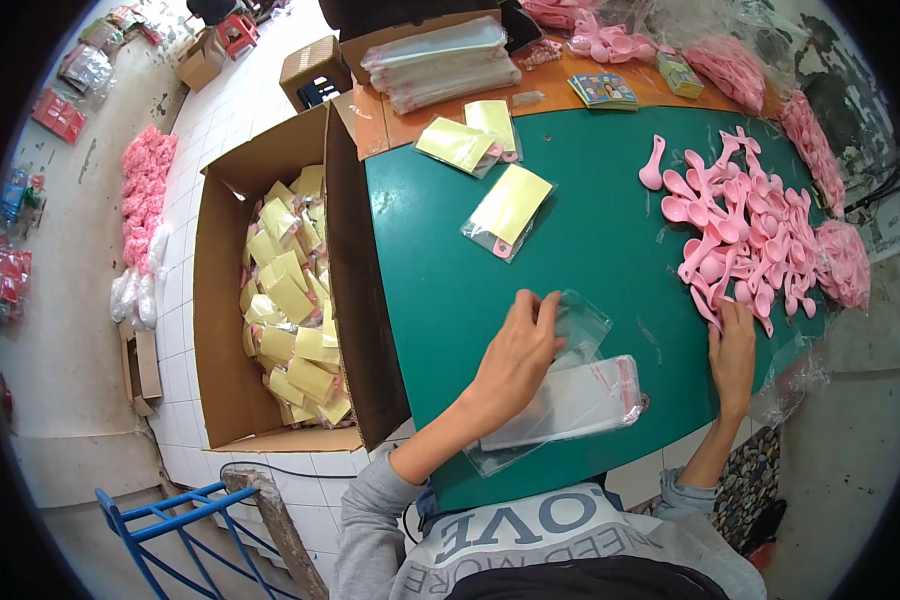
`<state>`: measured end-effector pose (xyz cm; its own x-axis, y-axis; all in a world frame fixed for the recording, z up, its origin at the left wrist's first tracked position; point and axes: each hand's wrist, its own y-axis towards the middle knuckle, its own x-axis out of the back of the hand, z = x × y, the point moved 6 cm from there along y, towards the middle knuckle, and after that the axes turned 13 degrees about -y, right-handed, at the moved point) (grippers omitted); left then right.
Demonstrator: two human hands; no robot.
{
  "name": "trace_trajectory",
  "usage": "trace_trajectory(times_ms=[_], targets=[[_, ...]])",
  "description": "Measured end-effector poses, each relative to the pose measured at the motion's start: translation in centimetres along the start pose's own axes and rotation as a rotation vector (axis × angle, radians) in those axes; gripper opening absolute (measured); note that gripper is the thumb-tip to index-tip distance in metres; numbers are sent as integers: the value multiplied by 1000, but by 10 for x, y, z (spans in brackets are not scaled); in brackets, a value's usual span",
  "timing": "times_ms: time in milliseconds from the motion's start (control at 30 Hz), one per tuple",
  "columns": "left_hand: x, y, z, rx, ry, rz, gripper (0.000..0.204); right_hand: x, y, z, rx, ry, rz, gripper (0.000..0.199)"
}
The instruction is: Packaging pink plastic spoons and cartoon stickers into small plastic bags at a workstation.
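Observation:
My left hand is over the near middle of the green table. Its thumb and fingertips pinch a clear plastic bag, which looks flat and spreads to the right of the fingers. Just below it lies a stack of clear plastic bags close to the table's near edge. At the right, my right hand has its fingertips closed on a pink spoon at the near side of a heap of pink spoons. The fingers partly hide what they grip.
Packets with yellow cards lie on the far left of the table. An open cardboard box full of similar packets stands left of it. Bundled clear bags and small card stacks sit at the back. A blue metal frame stands lower left.

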<state>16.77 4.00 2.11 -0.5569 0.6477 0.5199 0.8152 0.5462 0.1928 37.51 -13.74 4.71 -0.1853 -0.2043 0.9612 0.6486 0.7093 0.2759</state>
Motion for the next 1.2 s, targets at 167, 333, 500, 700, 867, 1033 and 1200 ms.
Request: trace_trajectory(times_ms=[167,333,500,700,867,1033,1200], targets=[[8,1,5,36,-218,87,26,1,2,12,119,132,28,21],[20,-9,3,147,-352,177,9,15,0,58,-118,912,128,20],[12,-27,15,394,-900,249,11,13,0,112,-95,1332,273,25],[12,-38,10,451,-1044,260,12,28,-3,122,-91,1292,201,20],[11,-39,11,463,-1092,245,15,33,-3,125,106,1596,299,12],[13,-37,12,443,-1127,256,17,38,-1,124,298,1614,326,14],[7,-37,11,449,-1137,277,17,25,-2,122,81,1456,245,12]])
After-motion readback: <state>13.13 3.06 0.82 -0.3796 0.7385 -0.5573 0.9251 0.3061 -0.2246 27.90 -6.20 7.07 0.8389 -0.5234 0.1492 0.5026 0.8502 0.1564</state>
